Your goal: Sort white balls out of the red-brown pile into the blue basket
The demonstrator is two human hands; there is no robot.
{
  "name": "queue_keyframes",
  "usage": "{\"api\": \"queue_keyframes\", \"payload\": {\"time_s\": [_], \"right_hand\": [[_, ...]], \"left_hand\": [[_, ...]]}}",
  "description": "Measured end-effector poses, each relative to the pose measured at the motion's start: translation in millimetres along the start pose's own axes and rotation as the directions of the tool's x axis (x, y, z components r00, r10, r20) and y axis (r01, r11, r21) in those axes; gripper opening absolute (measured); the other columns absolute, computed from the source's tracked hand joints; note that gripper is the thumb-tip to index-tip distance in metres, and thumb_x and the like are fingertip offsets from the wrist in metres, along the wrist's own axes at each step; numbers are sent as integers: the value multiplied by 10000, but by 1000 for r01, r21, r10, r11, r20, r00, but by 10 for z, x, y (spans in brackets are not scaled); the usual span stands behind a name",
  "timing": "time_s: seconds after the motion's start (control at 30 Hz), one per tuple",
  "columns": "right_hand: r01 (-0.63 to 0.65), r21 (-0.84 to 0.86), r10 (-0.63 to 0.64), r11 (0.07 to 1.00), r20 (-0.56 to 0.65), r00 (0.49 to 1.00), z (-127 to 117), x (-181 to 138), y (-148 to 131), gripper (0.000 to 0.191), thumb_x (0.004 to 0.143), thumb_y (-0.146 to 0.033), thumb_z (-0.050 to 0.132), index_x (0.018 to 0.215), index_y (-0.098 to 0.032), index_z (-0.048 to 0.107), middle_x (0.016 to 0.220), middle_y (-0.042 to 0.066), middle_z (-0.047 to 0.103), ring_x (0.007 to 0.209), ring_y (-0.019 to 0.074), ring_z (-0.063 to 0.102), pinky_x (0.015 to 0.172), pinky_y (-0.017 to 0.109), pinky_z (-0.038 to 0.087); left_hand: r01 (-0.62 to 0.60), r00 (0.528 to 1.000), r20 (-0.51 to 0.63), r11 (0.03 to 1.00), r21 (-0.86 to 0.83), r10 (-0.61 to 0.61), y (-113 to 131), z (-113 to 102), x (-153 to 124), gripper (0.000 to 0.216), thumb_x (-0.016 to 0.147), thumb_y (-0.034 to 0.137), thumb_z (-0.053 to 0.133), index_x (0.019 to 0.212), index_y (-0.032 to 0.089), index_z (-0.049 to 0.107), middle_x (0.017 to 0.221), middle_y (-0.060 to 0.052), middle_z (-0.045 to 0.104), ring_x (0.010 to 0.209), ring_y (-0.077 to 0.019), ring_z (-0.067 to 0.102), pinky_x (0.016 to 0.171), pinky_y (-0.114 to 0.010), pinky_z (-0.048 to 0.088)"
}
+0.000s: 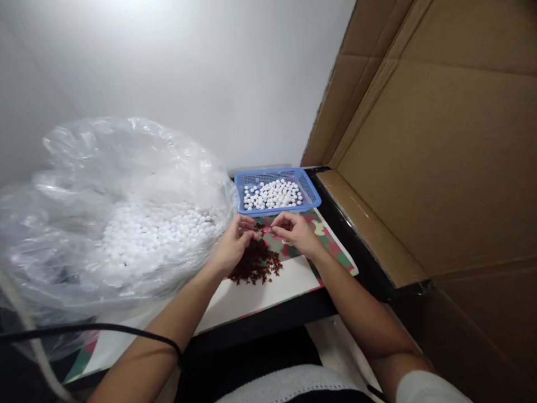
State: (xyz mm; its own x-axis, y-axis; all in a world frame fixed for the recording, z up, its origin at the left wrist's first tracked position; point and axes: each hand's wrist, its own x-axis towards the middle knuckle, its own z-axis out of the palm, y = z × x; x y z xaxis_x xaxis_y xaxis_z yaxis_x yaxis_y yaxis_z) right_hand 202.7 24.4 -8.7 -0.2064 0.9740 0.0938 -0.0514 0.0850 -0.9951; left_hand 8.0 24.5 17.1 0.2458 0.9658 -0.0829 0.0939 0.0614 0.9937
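Observation:
My left hand (233, 244) and my right hand (294, 231) meet over a heap of small dark red pieces (257, 263) on the table. Both hands have their fingers pinched together, fingertips almost touching each other, around something tiny that I cannot make out. Just beyond them stands a blue plastic basket (311, 190) with many white beads (272, 194) in it. A large clear plastic bag (104, 212) full of white beads lies to the left of my left hand.
A camouflage-patterned mat (335, 254) and a white sheet (260, 294) cover the table. A big open cardboard box (440, 168) rises on the right. A white wall stands behind. A black cable (104, 329) crosses the lower left.

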Motion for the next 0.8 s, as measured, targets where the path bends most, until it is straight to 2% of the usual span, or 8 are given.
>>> {"api": "queue_keyframes", "payload": {"time_s": [0.1,0.2,0.3,0.43,0.53,0.7,0.8], "right_hand": [[-17,98,10,995,76,997,109,-10,-3,210,769,-353,712,839,-177,620,775,12,660,697,137,620,686,280,503],[-18,82,10,996,98,995,195,-16,-6,217,772,-366,710,829,-175,625,750,-2,625,658,120,578,649,265,482],[22,10,-23,1000,65,998,249,-19,-2,210,792,-373,686,829,-178,616,767,-6,595,636,109,547,619,251,459],[94,-38,-94,995,-5,996,267,-22,16,171,820,-340,658,836,-181,600,808,-1,590,625,104,544,614,250,450],[82,-10,-82,997,13,997,257,-28,22,155,832,-325,643,842,-181,586,765,-8,592,606,106,542,608,252,441],[128,-119,-122,985,56,991,269,-42,21,122,831,-296,643,836,-175,628,807,5,589,703,116,545,652,245,425],[147,-115,-140,982,70,988,288,-37,27,124,819,-296,655,823,-173,639,825,15,597,753,129,552,677,252,428]], "left_hand": [[69,996,-33,968,-242,-79,-142,43,-85,161,783,196,617,907,193,515,711,3,597,600,-105,513,538,-224,342],[73,991,-59,867,-494,-117,-205,65,-49,218,729,202,696,862,181,525,694,0,590,674,-117,571,547,-206,352],[79,985,-71,774,-628,-158,-195,63,-33,234,724,206,712,907,167,572,693,-8,583,729,-129,596,561,-200,371],[162,981,24,740,-653,-193,-160,47,-83,206,690,111,694,878,139,617,781,-37,623,806,-133,607,655,-216,426],[146,985,18,769,-623,-172,-161,44,-106,217,658,65,696,848,134,617,832,-35,631,843,-136,614,711,-224,438],[125,982,-34,782,-611,-183,-194,45,-92,226,729,182,715,900,159,568,719,-13,608,711,-119,601,596,-212,401],[96,986,-54,803,-588,-158,-209,43,-85,254,723,244,750,881,169,567,689,9,602,641,-89,566,588,-203,406]]}}
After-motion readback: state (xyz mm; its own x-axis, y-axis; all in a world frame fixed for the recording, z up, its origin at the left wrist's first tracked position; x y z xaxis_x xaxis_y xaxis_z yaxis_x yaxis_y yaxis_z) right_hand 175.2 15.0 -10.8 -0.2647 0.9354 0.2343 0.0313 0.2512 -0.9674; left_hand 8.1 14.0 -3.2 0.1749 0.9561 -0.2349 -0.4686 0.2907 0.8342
